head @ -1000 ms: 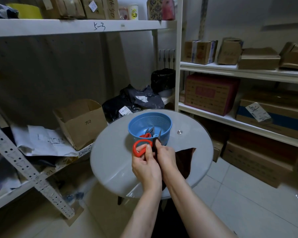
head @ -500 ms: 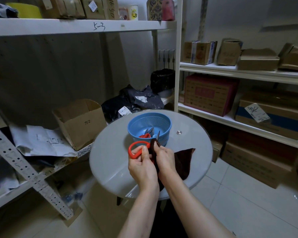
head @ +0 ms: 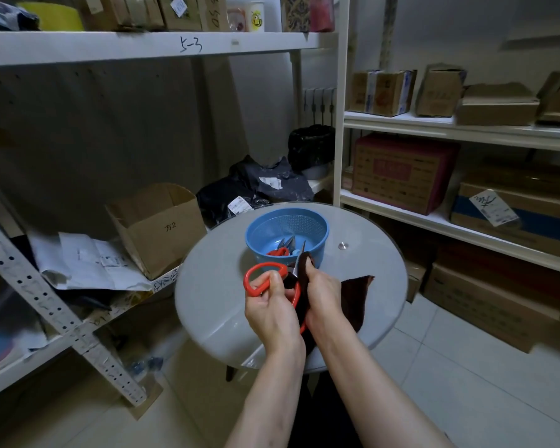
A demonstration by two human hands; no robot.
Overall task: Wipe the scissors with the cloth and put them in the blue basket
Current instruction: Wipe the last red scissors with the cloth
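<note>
Held above the near half of a round, glossy grey table (head: 214,295), just short of the blue basket (head: 259,234): scissors (head: 265,264) with smooth red plastic loop handles and thin grey metal blades. Gripped at the big loop by left hand (head: 274,313), fingers curled round it. Pinched along the blades by right hand (head: 322,294) through dark brown, nappy cloth (head: 354,302), its loose end lying on the tabletop. Blades mostly swallowed by cloth, only a sliver and the tip showing. Second loop largely hidden between the hands. Long axis away from the body, tip up toward the basket, handles nearest. Inside the perforated plastic basket, other scissors (head: 280,252), count hard to make out.
</note>
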